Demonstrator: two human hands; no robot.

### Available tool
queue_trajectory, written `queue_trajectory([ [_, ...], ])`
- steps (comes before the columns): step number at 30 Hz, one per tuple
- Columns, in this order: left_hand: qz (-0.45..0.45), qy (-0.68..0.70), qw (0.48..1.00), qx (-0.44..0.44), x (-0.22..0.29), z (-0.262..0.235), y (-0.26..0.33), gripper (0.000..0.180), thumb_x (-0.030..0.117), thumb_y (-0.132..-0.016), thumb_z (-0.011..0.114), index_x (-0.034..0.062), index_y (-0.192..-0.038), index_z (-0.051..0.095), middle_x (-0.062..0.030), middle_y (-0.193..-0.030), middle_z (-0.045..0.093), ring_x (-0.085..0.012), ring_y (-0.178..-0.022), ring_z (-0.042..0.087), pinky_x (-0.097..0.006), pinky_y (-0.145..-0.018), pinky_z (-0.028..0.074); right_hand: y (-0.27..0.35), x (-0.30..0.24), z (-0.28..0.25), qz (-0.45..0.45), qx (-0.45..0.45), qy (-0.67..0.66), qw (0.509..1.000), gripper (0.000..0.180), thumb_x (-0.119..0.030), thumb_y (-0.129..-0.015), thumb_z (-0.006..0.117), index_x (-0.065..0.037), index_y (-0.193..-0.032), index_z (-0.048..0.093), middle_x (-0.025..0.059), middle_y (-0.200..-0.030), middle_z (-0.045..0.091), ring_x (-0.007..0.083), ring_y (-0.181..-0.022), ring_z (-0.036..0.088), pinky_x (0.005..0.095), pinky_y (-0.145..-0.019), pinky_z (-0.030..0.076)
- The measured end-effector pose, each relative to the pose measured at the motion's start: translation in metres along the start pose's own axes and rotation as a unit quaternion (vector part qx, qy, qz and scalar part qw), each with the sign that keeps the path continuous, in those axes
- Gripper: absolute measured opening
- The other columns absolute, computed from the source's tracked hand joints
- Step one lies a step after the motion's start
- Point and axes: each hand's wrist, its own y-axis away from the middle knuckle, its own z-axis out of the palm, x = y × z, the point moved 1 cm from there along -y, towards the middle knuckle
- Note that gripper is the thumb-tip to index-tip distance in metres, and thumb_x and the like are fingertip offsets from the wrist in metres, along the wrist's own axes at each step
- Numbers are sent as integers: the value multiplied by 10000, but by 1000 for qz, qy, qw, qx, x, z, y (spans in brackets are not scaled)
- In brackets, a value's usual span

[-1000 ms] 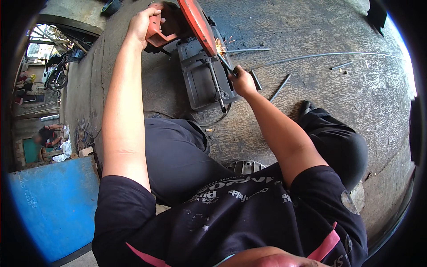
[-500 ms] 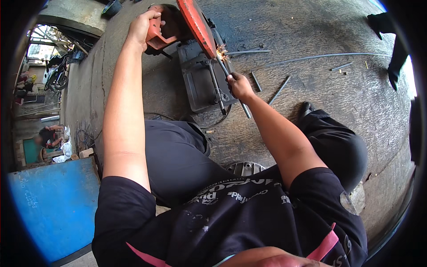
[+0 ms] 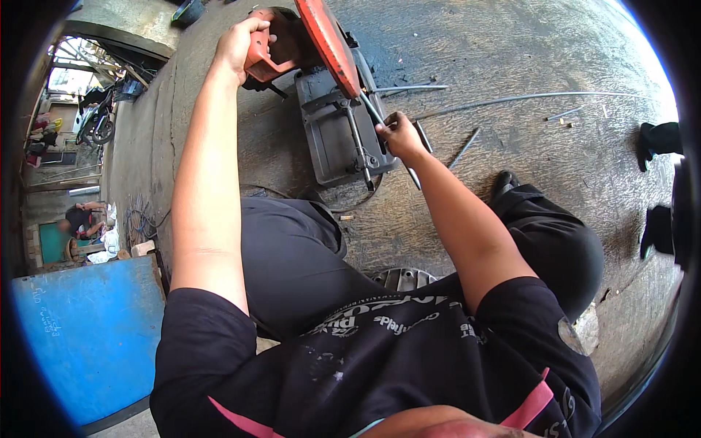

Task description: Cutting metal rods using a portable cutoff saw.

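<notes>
A red-guarded chop saw [image 3: 328, 47] stands on a dark metal base [image 3: 321, 150] on the floor in front of me. My left hand [image 3: 237, 52] is closed around its red handle. A thin metal rod [image 3: 372, 109] runs from under the saw's guard toward me, past the clamp screw [image 3: 355, 135] on the base. My right hand [image 3: 400, 136] is closed on this rod just right of the base, and hides part of it. The rod's near end shows below the hand. The blade's edge is hidden by the guard, and no sparks show.
Cut rod pieces [image 3: 464, 147] and a long rod [image 3: 526, 101] lie on the floor to the right. Another person's dark shoes [image 3: 646, 150] are at the right edge. A cable [image 3: 365, 201] passes near the base. A blue panel [image 3: 91, 336] stands at the lower left, with a seated person [image 3: 84, 219] beyond.
Sparks at the guard's lower end have stopped. My right hand has shifted slightly right, its finger pose changed. The other person's feet have come nearer along the right edge.
</notes>
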Motion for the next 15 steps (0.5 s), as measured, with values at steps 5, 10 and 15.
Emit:
queue_trajectory([
  [5, -9, 3, 1000, -1, 1, 1, -2, 390, 258, -804, 596, -14, -1084, 575, -84, -822, 647, -132, -585, 572, -263, -539, 494, 7, -3, -2, -10, 7, 1, 1000, 301, -227, -817, 714, -8, -922, 535, 85, -676, 601, 175, -587, 595, 330, -540, 480],
  [10, -13, 8, 1000, 1, 2, 5, -3, 386, 261, -801, 602, -12, -1074, 579, -83, -826, 646, -133, -586, 571, -264, -538, 495, 0, 8, -3, 3, -4, -61, 998, 238, -189, -847, 680, 3, -892, 546, 61, -650, 582, 135, -471, 541, 295, -424, 424],
  [15, -11, 17, 1000, 7, 0, 1, -3, 405, 254, -801, 603, -18, -1097, 562, -89, -827, 646, -136, -585, 571, -269, -540, 500, 14, -6, 1, 38, -62, -94, 993, 197, -168, -922, 567, 25, -888, 546, 77, -661, 553, 146, -460, 519, 312, -402, 407],
])
